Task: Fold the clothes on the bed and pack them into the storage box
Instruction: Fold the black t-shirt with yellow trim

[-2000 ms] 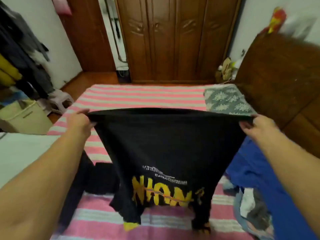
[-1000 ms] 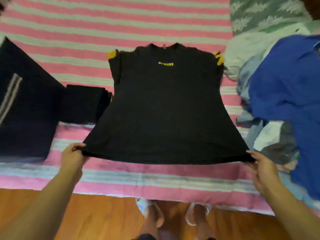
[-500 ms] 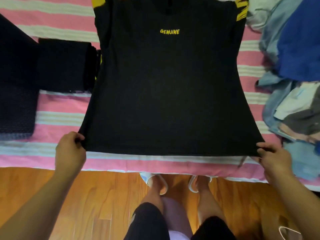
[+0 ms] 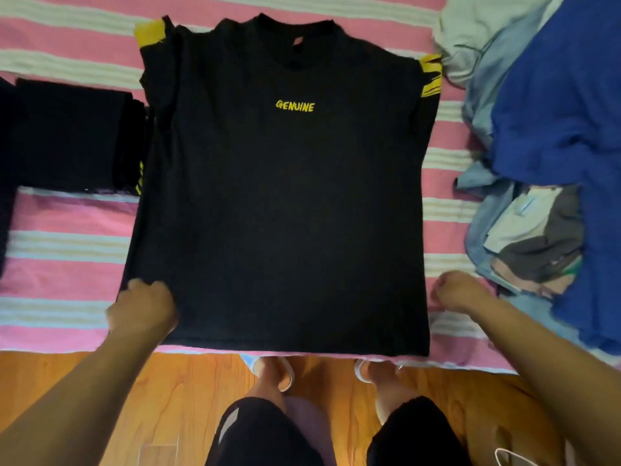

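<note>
Since a half-second ago, the right hand (image 4: 452, 290) has let go of the hem, loosely curled and holding nothing; the left hand (image 4: 142, 307) pinches the black T-shirt (image 4: 279, 196) at seven o'clock. Flatten it before folding. Folded dark clothes (image 4: 70, 136) at nine o'clock and the unfolded pile (image 4: 551, 136) at three crowd both sleeves.

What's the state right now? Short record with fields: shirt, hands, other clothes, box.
shirt: black T-shirt lies flat on the striped bed, "GENUINE" side up, collar away from the person, hem at the bed edge
left hand: fingers curled on the shirt's lower left edge
right hand: beside the shirt's lower right edge, loosely curled, grip unclear
other clothes: folded black item left of shirt; unfolded pile on the right
box: not in view
</note>
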The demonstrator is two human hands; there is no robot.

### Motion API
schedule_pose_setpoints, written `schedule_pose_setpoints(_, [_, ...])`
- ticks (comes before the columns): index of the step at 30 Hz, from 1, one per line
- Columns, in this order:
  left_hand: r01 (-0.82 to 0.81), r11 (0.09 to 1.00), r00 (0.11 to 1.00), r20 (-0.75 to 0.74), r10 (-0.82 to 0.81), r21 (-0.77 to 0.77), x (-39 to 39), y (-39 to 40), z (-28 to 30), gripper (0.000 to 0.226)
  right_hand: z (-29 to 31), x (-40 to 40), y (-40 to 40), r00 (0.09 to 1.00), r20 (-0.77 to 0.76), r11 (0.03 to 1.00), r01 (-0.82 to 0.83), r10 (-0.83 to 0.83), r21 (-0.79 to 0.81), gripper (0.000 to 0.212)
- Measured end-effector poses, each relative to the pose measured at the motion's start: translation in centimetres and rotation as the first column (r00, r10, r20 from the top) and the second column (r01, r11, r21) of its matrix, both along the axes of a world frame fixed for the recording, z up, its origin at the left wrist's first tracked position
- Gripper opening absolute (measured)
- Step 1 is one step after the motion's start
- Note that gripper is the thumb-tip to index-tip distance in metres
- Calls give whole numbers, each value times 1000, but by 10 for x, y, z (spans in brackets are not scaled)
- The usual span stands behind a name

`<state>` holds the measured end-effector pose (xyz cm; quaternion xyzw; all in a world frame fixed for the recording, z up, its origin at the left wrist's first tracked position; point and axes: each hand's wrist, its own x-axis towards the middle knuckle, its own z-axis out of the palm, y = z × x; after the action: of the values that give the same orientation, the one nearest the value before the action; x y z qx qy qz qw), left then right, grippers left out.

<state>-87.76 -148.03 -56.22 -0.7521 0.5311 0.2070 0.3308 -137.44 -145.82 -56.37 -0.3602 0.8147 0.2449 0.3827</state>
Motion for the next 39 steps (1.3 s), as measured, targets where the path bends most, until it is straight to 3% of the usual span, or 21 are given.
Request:
schedule_pose_setpoints(2, [-5,993,967,-253,-25,-116,-61,-39,6,22,11,-31,-69,998,-33,985,-59,55,-159,26])
schedule_pose_setpoints(4, [-36,978,870,-488,-69,-203,-135,-75,5,19,22,-59,-142,996,-33,944,-89,83,-319,23])
schedule_pose_setpoints(7, [-103,962,731,-676,-98,-251,-235,-119,-14,34,17,-88,-242,992,20,864,-100,126,-493,20])
schedule_pose_setpoints(11, [106,930,795,-533,-292,-351,-311,-171,-72,67,-29,-109,-343,993,-7,819,-101,117,-565,18])
schedule_pose_setpoints(15, [185,975,879,-425,-219,-120,-329,-185,-120,73,-85,-109,-394,995,96,793,34,31,-608,48])
schedule_pose_setpoints(19, [193,981,900,-395,-184,-17,-333,-192,-121,74,-106,-94,-400,970,240,744,130,41,-655,26])
schedule_pose_setpoints(21, [184,983,899,-408,-160,21,-334,-197,-112,76,-84,-91,-385,955,294,613,250,-31,-749,22])
schedule_pose_setpoints(23, [172,984,897,-421,-138,44,-336,-200,-107,79,-48,-100,-363,928,335,386,371,-161,-844,21])
schedule_pose_setpoints(24, [169,984,896,-423,-132,51,-336,-202,-103,80,-33,-107,-351,915,345,318,396,-208,-861,18])
schedule_pose_setpoints(26, [171,984,895,-426,-133,53,-337,-204,-96,84,-15,-119,-328,865,421,302,493,-274,-816,12])
schedule_pose_setpoints(28, [162,985,885,-449,-121,55,-334,-207,-87,88,-13,-121,-311,725,607,293,688,-325,-664,15])
schedule_pose_setpoints(30, [91,995,856,-513,-64,28,-331,-212,-79,86,-12,-123,-304,616,693,243,787,-375,-568,15])
schedule_pose_setpoints(32, [-163,985,729,-680,83,-55,-331,-217,-66,69,-6,-121,-305,616,705,232,787,-352,-572,15])
schedule_pose_setpoints(33, [-370,927,588,-787,185,-58,-330,-218,-57,56,-3,-117,-308,657,685,255,753,-313,-606,16])
schedule_pose_setpoints(35, [-725,676,147,-929,340,133,-328,-213,-38,34,10,-96,-312,801,566,351,596,-195,-723,16])
schedule_pose_setpoints(37, [-782,417,-328,-874,359,464,-321,-209,-27,29,25,-58,-312,920,390,443,336,34,-831,38])
schedule_pose_setpoints(38, [-749,316,-486,-807,336,582,-316,-208,-26,32,30,-34,-309,919,321,475,183,229,-861,50])
schedule_pose_setpoints(39, [-719,237,-579,-752,314,653,-311,-207,-28,36,33,-11,-302,850,291,502,36,439,-864,61])
